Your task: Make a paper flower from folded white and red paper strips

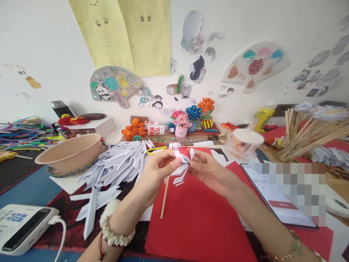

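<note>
Between my two hands is a paper flower (182, 168) of folded white strips with a bit of red at its top. A thin wooden stick (164, 200) slants down below it, seemingly its stem; the join is hidden by my fingers. My left hand (160, 171) pinches the flower from the left, thumb in front. On the right side, the fingertips of my right hand (208, 169) close on the folded petals. Red paper sheets (201, 218) lie beneath both hands. Left of them spreads a heap of folded white paper strips (117, 160).
A beige basin (71, 153) and a white power bank (24, 229) stand at left. A phone (283, 196) lies at right, near a bundle of wooden sticks (291, 138) and a plastic-wrapped tub (245, 142). Small flower pots (180, 129) line the wall.
</note>
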Tool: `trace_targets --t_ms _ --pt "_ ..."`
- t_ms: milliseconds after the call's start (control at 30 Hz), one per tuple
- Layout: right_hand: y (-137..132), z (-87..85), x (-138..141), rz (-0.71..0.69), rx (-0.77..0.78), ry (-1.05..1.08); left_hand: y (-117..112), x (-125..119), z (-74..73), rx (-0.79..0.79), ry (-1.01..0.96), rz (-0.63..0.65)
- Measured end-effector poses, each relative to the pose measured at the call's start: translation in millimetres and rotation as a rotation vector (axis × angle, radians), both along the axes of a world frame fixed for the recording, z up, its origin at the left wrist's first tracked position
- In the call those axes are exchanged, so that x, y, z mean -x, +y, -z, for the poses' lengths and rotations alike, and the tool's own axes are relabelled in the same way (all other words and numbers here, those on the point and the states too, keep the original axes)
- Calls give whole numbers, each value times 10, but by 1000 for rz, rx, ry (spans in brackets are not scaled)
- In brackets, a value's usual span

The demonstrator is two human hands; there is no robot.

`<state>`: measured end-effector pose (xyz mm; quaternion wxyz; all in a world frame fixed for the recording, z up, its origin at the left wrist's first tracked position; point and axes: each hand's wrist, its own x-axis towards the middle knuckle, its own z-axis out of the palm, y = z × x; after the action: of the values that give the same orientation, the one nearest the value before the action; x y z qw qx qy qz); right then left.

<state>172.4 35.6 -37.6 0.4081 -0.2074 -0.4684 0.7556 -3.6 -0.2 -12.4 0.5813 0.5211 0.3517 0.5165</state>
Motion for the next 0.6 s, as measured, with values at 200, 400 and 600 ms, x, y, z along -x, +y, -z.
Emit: trace_targets --t_ms 200,400,600 --pt "-11 -11 -5 93 -41 -10 9 39 -50 -10 39 25" --pt "-17 4 8 41 -70 22 32 104 -45 -49 110 99" --pt "-12 14 7 74 -95 -31 15 64 -65 -74 81 38"
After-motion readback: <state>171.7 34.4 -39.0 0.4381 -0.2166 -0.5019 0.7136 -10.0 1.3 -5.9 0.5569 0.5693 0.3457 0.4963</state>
